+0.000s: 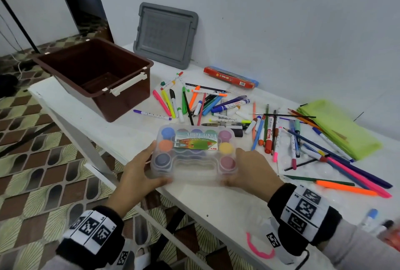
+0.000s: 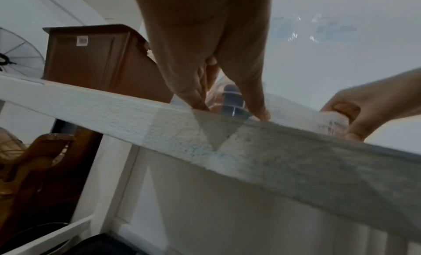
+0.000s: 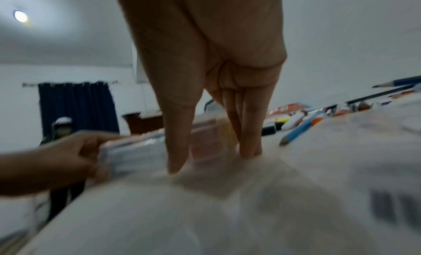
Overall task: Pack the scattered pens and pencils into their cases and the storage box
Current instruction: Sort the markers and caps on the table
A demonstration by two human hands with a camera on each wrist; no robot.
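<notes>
A clear plastic paint case [image 1: 194, 152] with coloured pots inside sits at the white table's [image 1: 216, 204] front edge. My left hand [image 1: 155, 163] grips its left side and my right hand [image 1: 234, 167] grips its right side, thumbs on the near edge. The left wrist view shows my left hand [image 2: 231, 111] pinching the case [image 2: 232, 98]; the right wrist view shows my right hand [image 3: 212, 161] on the case [image 3: 136, 151]. Scattered pens and markers [image 1: 194, 101] and pencils [image 1: 303, 139] lie behind and to the right. The brown storage box [image 1: 129, 105] stands open and empty at the left.
A grey lid [image 1: 165, 36] leans on the wall behind the box. A red pencil box [image 1: 230, 77] lies at the back, and a green pouch [image 1: 339, 126] at the right. A pink curved piece [image 1: 257, 250] lies near my right wrist. The floor drops off left of the table.
</notes>
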